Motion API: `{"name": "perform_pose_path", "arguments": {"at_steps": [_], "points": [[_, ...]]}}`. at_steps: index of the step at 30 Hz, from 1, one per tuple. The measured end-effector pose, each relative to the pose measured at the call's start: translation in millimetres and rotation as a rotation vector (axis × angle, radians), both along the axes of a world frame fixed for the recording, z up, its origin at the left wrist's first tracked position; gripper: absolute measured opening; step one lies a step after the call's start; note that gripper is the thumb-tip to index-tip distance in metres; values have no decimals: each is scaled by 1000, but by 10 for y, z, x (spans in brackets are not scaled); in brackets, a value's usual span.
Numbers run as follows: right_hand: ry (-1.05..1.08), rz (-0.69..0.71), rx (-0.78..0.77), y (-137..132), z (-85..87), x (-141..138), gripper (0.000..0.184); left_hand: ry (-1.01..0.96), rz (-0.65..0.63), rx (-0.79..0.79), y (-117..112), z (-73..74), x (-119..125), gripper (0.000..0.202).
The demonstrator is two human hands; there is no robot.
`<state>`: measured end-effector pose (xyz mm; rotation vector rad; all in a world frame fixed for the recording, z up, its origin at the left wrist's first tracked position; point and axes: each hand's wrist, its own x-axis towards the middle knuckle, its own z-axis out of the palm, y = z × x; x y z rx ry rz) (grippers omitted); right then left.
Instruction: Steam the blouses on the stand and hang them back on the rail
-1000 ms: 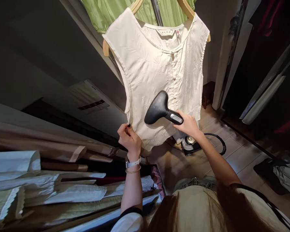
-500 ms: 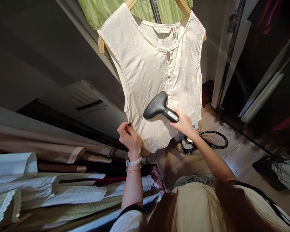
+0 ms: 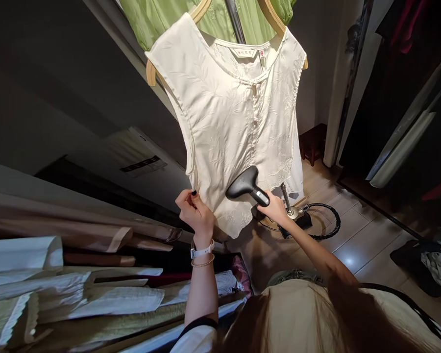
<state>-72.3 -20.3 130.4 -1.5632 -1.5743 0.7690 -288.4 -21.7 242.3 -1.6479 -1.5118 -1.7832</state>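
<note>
A cream sleeveless blouse [image 3: 235, 117] hangs on a wooden hanger [image 3: 151, 72] in front of me. My left hand [image 3: 195, 214] pinches its lower left hem and holds the cloth taut. My right hand [image 3: 275, 208] grips the handle of a black garment steamer head [image 3: 247, 184], which is pressed against the blouse's lower front near the hem. A black hose [image 3: 325, 223] runs from the steamer to its base [image 3: 296, 218] on the floor.
A green garment [image 3: 150, 19] hangs behind the blouse. Folded clothes and rolled fabric [image 3: 77, 284] are stacked at my left. The floor is tiled [image 3: 367, 245], with a small wooden stool [image 3: 312, 142] by the wall and dark bundled clothing [image 3: 422, 262] at right.
My right hand has slid the steamer head down the blouse front toward the hem. The left hand has kept its pinch on the hem.
</note>
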Motion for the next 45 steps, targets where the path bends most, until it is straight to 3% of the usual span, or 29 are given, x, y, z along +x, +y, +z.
{"name": "perform_pose_path", "arguments": {"at_steps": [5, 9, 14, 18, 23, 28, 31, 33, 35, 38, 39, 41, 45], "points": [[-118, 36, -116, -99, -464, 18, 49, 6, 7, -22, 103, 9, -92, 12], [-127, -57, -155, -349, -790, 313, 42, -21, 57, -86, 298, -40, -93, 12], [2, -397, -170, -726, -1131, 1001, 46, -20, 114, -175, 640, -159, 97, 17], [90, -750, -117, -973, -1228, 1643, 58, -56, 65, -185, 949, -279, 374, 13], [168, -1073, -2, -1237, -1067, 2320, 67, -159, 30, -147, 1273, -435, 724, 11], [225, -1207, 71, -1374, -868, 2678, 59, -310, 25, -93, 1331, -536, 1051, 14], [292, -1200, 81, -1343, -770, 2775, 58, -341, -4, -20, 1125, -697, 1435, 25], [316, -1196, 86, -1258, -682, 2818, 59, -340, -107, -25, 878, -918, 1806, 28], [322, -1189, 97, -1123, -561, 2849, 60, -333, -315, -148, 588, -1219, 2233, 20], [330, -1146, 135, -864, -330, 2879, 61, -176, -732, -450, 265, -1669, 2842, 20], [330, -1124, 154, -773, -247, 2890, 61, -123, -813, -500, 228, -1776, 3007, 23], [329, -1077, 195, -591, -84, 2921, 60, -105, -831, -540, 277, -1888, 3265, 29], [360, -948, 246, -263, 138, 3051, 57, -110, -771, -566, 663, -1808, 3589, 57]]}}
